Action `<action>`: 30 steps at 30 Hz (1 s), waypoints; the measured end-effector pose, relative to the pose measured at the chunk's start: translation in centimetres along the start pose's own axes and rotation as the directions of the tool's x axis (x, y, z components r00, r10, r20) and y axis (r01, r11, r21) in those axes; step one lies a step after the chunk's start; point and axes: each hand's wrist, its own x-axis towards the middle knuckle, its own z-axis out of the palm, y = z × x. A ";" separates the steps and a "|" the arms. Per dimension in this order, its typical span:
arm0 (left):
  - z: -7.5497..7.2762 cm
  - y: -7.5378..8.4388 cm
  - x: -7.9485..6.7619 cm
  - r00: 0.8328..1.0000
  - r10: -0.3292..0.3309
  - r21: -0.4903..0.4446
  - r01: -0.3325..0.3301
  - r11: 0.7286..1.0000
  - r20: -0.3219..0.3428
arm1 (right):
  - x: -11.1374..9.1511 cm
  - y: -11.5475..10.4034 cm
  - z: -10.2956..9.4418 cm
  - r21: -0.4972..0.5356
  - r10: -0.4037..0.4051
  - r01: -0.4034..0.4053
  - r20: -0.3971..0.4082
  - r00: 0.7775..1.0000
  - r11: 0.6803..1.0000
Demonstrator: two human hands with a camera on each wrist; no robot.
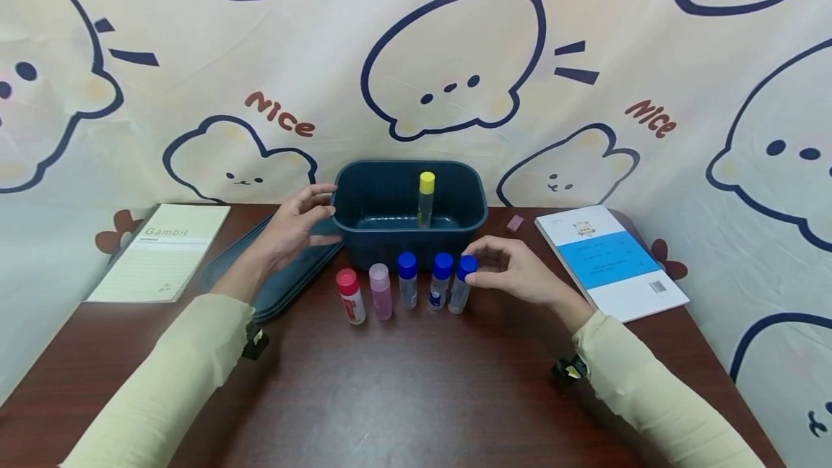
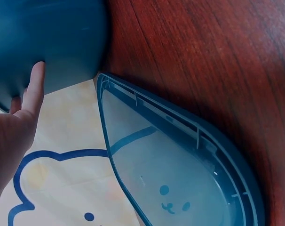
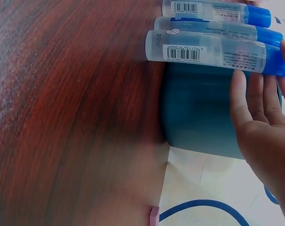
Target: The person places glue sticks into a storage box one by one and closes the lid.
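A dark teal plastic bin (image 1: 409, 245) stands against the back wall. A yellow-capped glue bottle (image 1: 425, 201) is upright inside it. My left hand (image 1: 295, 226) touches the bin's left side with extended fingers, as the left wrist view also shows. In front of the bin is a row of upright bottles: a red-capped one (image 1: 352, 298), a pink one (image 1: 380, 293) and two blue-capped ones (image 1: 407, 282). At the row's right end, my right hand (image 1: 513, 269) pinches the cap of another clear, blue-capped glue bottle (image 3: 206, 51), which appears to stand on the table.
A teal, see-through lid (image 2: 170, 155) lies left of the bin, beneath the left forearm. Further left is a pale notebook (image 1: 159, 255); at the right lies a blue-and-white book (image 1: 607, 258). A small pink block (image 1: 515, 223) sits right of the bin on the brown table (image 1: 416, 396).
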 end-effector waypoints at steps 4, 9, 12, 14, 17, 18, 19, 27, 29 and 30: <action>0.1 0.0 0.0 1.000 -0.002 -0.003 0.002 1.000 0.000 | -0.2 -0.3 -0.3 -0.017 0.026 -0.027 -0.035 0.999 0.999; 0.0 0.1 -0.1 1.000 -0.005 -0.007 0.005 1.000 0.000 | -0.1 -0.9 -1.0 -0.055 0.036 -0.040 -0.085 0.996 0.998; 0.0 0.1 -0.1 1.000 0.001 -0.009 -0.001 1.000 -0.001 | 0.0 -1.3 -1.4 -0.071 0.020 -0.029 -0.115 0.993 0.997; 0.0 0.1 -0.1 1.000 0.004 -0.007 -0.004 1.000 -0.002 | 0.0 -1.6 -1.6 -0.074 0.009 -0.019 -0.132 0.991 0.997; 0.1 0.0 -0.1 1.000 0.003 -0.006 -0.003 1.000 0.004 | 0.0 -1.9 -2.1 -0.066 -0.011 0.001 -0.146 0.989 0.998; 0.1 0.0 -0.1 1.000 0.002 -0.005 -0.002 1.000 0.004 | -0.1 -2.1 -2.2 -0.067 -0.015 0.004 -0.153 0.988 0.998; 0.2 0.0 -0.1 1.000 0.001 -0.005 -0.001 1.000 0.004 | 0.0 -2.3 -2.3 -0.072 -0.020 0.009 -0.160 0.987 0.997; 0.0 0.1 -0.1 1.000 0.005 -0.010 -0.005 1.000 -0.009 | 0.4 -3.0 -2.8 -0.043 -0.061 0.053 -0.206 0.977 0.998; 0.0 0.1 -0.1 1.000 0.003 -0.010 -0.003 1.000 -0.005 | 0.5 -3.2 -2.9 -0.051 -0.070 0.060 -0.221 0.973 0.997; 0.0 0.1 -0.1 1.000 0.002 -0.009 -0.002 1.000 -0.004 | 0.5 -3.3 -3.0 -0.057 -0.074 0.063 -0.228 0.971 0.996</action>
